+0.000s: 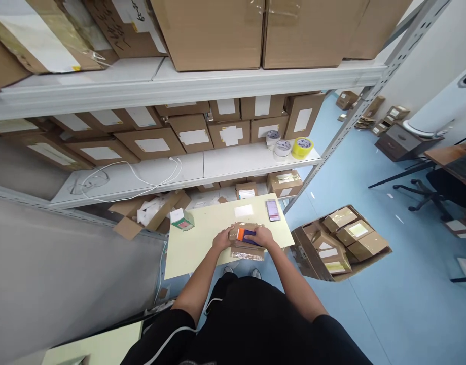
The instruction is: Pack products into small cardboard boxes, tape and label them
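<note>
A flat brown cardboard box (238, 251) lies near the front edge of the pale yellow table (196, 230), with shiny clear plastic or tape along its edges. My left hand (222, 239) grips the box at its left side. In my right hand (263, 236) is an orange and dark blue hand tool (241, 234), its orange end pointing left over the box; its exact kind is too small to make out. Behind the box lies a white paper slip (243, 211). A phone (273, 210) is at the table's right, and a green and white carton (182, 219) stands at the left.
A metal shelf (233, 165) full of cardboard boxes rises behind the table. Tape rolls, including a yellow one (302, 147), and a white cable (141, 181) lie on it. An open carton (307, 261) of small boxes stands on the floor at right. An office chair (432, 195) is farther right.
</note>
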Action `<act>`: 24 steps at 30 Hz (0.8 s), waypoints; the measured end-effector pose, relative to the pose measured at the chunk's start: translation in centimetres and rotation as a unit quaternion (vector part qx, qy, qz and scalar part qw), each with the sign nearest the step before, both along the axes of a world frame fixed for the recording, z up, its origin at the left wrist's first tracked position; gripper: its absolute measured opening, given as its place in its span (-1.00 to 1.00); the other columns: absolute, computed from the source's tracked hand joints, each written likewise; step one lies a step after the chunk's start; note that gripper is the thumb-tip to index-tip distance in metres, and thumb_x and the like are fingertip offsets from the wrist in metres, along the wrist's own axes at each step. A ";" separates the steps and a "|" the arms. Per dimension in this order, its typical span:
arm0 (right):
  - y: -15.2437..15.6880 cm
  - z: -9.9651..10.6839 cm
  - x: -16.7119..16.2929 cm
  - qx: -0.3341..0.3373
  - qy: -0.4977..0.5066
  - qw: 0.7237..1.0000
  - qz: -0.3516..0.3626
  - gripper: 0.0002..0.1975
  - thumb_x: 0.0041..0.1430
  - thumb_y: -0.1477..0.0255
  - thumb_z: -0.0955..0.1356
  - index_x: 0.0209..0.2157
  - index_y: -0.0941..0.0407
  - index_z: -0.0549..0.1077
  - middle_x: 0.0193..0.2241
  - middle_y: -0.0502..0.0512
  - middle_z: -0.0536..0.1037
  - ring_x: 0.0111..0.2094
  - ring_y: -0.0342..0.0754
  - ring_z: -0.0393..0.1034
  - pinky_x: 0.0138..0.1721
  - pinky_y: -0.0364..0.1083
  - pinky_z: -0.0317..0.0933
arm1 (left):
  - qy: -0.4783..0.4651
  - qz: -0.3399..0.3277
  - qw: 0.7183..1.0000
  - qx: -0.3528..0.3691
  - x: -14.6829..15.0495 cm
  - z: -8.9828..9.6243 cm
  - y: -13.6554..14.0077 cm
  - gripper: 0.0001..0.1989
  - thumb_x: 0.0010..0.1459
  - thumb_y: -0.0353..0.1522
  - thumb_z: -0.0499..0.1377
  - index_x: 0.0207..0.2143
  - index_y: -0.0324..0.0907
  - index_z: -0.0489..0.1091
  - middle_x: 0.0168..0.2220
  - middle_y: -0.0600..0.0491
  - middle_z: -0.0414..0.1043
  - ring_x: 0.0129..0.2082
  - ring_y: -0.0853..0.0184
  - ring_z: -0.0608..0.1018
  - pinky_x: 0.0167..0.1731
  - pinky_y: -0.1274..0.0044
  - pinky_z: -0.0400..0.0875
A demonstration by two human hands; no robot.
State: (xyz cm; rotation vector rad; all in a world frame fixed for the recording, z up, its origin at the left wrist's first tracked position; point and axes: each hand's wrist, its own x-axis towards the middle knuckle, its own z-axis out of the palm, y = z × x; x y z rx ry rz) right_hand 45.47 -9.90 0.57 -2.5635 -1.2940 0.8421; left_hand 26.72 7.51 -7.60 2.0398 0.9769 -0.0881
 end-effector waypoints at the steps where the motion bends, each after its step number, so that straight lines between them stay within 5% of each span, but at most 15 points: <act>1: -0.2 0.1 0.2 -0.005 0.000 1.000 0.000 -0.32 0.14 -0.26 0.38 -0.21 0.10 0.68 -0.17 0.32 0.71 -0.12 0.21 0.62 -0.19 -0.03 0.38 | -0.007 0.004 1.000 -0.008 -0.1 0.1 -0.1 -0.07 -0.23 -0.20 0.56 0.26 0.10 0.39 0.12 -0.08 0.55 0.15 -0.11 0.55 0.14 0.25 0.37; 9: -7.1 1.1 6.4 -0.080 -0.003 0.993 -0.085 -0.30 0.08 -0.23 0.44 -0.22 0.17 0.67 -0.17 0.42 0.69 -0.16 0.22 0.61 -0.23 -0.05 0.32 | -0.022 0.059 0.996 -0.068 -0.1 0.0 -0.5 -0.05 -0.29 -0.22 0.60 0.23 0.09 0.41 0.09 0.01 0.59 0.11 -0.01 0.58 0.13 0.34 0.39; 17: -14.3 0.6 11.3 -0.120 -0.035 0.987 -0.096 -0.33 0.11 -0.22 0.43 -0.28 0.17 0.68 -0.23 0.42 0.69 -0.18 0.21 0.60 -0.23 -0.05 0.31 | -0.019 0.065 0.994 -0.083 0.1 -0.6 -0.5 0.05 -0.35 -0.18 0.62 0.27 0.05 0.38 0.10 -0.01 0.58 0.10 -0.03 0.58 0.10 0.36 0.39; 21: -14.8 -0.5 11.6 -0.135 -0.054 0.982 -0.124 -0.32 0.11 -0.20 0.44 -0.23 0.19 0.68 -0.21 0.44 0.68 -0.16 0.24 0.61 -0.23 -0.04 0.33 | -0.008 0.054 0.995 -0.081 0.1 -0.8 -0.5 0.07 -0.31 -0.15 0.62 0.30 0.05 0.34 0.14 -0.03 0.56 0.12 -0.04 0.57 0.11 0.34 0.40; 24: -12.2 -1.9 9.9 -0.140 -0.061 0.978 -0.139 -0.29 0.10 -0.16 0.47 -0.12 0.24 0.67 -0.15 0.49 0.67 -0.12 0.24 0.61 -0.19 -0.04 0.36 | -0.007 0.041 0.996 -0.075 0.3 -1.0 -0.6 0.07 -0.25 -0.20 0.60 0.34 0.04 0.30 0.18 -0.04 0.53 0.16 -0.04 0.54 0.15 0.32 0.37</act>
